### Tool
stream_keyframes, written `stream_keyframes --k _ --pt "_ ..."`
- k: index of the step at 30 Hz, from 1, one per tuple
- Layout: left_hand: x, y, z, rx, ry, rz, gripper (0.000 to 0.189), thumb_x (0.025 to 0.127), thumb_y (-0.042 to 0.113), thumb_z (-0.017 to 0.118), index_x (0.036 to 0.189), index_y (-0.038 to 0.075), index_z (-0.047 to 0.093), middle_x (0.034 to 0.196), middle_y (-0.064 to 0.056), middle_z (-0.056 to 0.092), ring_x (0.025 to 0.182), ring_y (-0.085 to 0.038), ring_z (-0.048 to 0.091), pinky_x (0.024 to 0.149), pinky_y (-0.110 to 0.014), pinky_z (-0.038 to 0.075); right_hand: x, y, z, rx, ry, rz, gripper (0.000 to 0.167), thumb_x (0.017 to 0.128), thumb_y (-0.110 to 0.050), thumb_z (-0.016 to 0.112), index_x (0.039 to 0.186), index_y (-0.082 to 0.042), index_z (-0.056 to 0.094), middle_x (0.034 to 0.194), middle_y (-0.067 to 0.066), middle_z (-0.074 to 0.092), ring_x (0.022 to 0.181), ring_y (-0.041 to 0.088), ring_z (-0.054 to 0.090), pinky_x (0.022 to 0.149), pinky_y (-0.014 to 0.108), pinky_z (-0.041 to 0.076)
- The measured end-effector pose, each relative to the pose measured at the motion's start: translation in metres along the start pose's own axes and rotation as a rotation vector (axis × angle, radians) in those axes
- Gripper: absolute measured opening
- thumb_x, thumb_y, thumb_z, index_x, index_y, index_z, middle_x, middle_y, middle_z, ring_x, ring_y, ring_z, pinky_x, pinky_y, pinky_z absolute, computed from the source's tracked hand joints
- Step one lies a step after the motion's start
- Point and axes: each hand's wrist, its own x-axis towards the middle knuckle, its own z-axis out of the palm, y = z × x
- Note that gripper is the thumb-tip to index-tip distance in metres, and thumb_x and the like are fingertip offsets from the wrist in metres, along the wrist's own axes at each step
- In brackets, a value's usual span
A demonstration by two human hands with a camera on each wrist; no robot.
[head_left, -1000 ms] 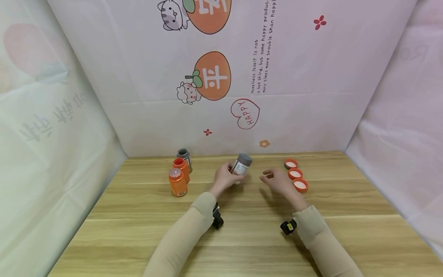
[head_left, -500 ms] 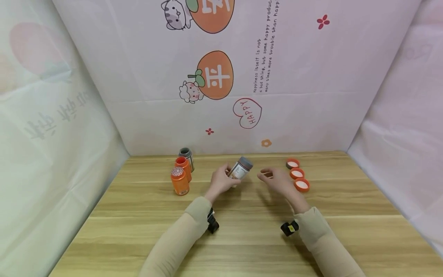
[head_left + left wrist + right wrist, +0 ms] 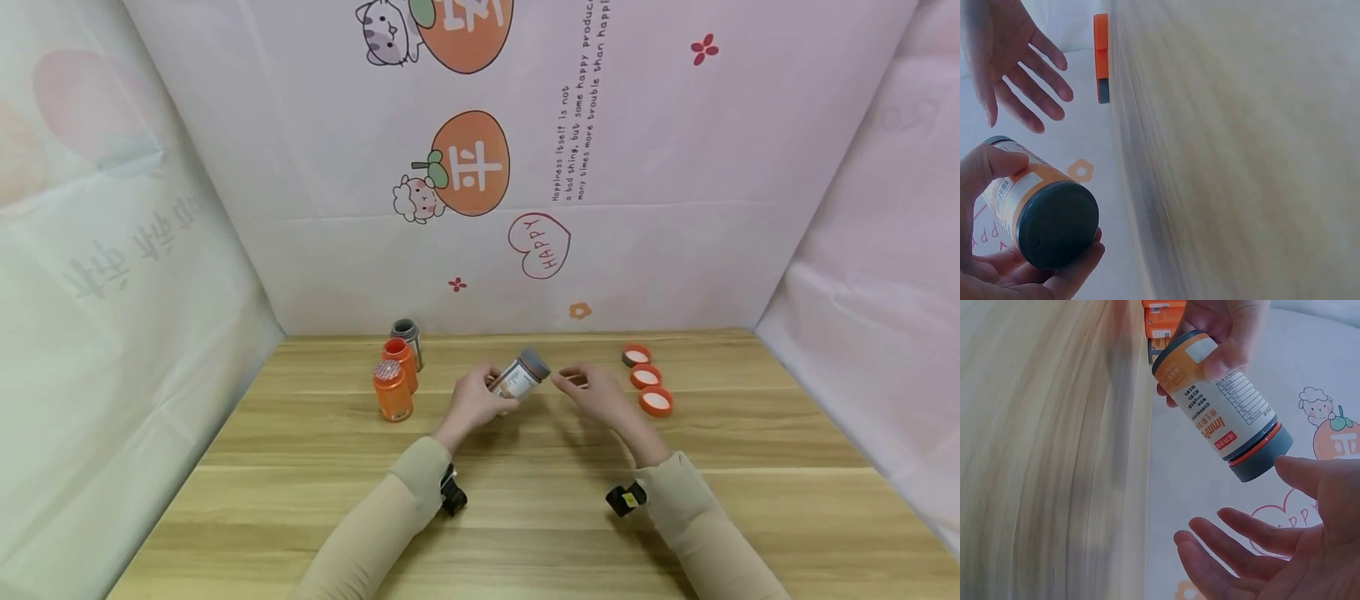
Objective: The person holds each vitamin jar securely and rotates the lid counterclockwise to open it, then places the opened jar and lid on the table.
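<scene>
My left hand (image 3: pixel 474 402) grips a supplement bottle (image 3: pixel 516 381) round its body, off the table. It has a dark grey base, a white and orange label, and a grey screw cap (image 3: pixel 1263 456) on its mouth. The bottle tilts with its cap toward my right hand (image 3: pixel 596 393). In the right wrist view a thin orange ring shows under the cap. The right hand's fingers are spread and loosely bent beside the cap, holding nothing. Its thumb (image 3: pixel 1300 475) lies very near the cap; whether they touch, I cannot tell.
At left stand a grey bottle (image 3: pixel 411 346) and an orange bottle (image 3: pixel 402 367), both uncapped, and an orange bottle (image 3: pixel 393 400) with a silvery top. Three caps (image 3: pixel 646 377) lie in a row at right, undersides up. A printed cloth wall (image 3: pixel 337 275) borders the wooden table (image 3: pixel 540 533).
The held bottle has tipped further over toward the right hand, its cap coming lower. My left hand has shifted slightly left; the right hand has edged left toward the cap.
</scene>
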Motion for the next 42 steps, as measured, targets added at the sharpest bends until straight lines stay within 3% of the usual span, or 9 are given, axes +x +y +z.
stream_keyframes --k 6,11,25,42 --pt "-0.004 0.0 -0.002 0.028 -0.005 0.028 0.043 0.067 0.024 0.083 0.105 0.015 0.064 0.096 -0.003 0.066 0.081 -0.015 0.06 0.068 -0.029 0.049 0.001 -0.004 0.002 0.029 0.021 0.008 0.054 0.097 -0.045 0.047 0.131 -0.003 0.052 0.126 0.022 0.057 0.114 0.035 0.056 0.085 0.045 0.051" --pt "-0.009 0.002 -0.004 0.04 -0.014 0.053 0.043 0.067 0.023 0.082 0.106 0.013 0.065 0.094 -0.003 0.068 0.078 -0.014 0.06 0.067 -0.029 0.049 0.003 -0.005 0.004 0.152 0.004 0.026 0.055 0.097 -0.042 0.048 0.133 0.0 0.049 0.124 0.025 0.056 0.108 0.036 0.06 0.08 0.04 0.055" --pt "-0.024 0.006 -0.009 0.09 -0.044 0.097 0.045 0.065 0.022 0.081 0.106 0.011 0.067 0.092 -0.002 0.067 0.076 -0.013 0.057 0.067 -0.028 0.048 0.0 -0.014 0.011 0.367 -0.046 0.049 0.064 0.095 -0.046 0.049 0.135 0.004 0.043 0.126 0.029 0.053 0.108 0.039 0.061 0.086 0.044 0.052" --pt "-0.036 0.009 -0.008 0.108 -0.059 0.117 0.044 0.063 0.02 0.081 0.104 0.011 0.068 0.088 -0.001 0.067 0.073 -0.01 0.056 0.064 -0.024 0.047 -0.002 -0.022 0.014 0.35 -0.088 0.016 0.066 0.092 -0.053 0.05 0.131 -0.001 0.049 0.121 0.023 0.056 0.099 0.027 0.062 0.081 0.041 0.055"
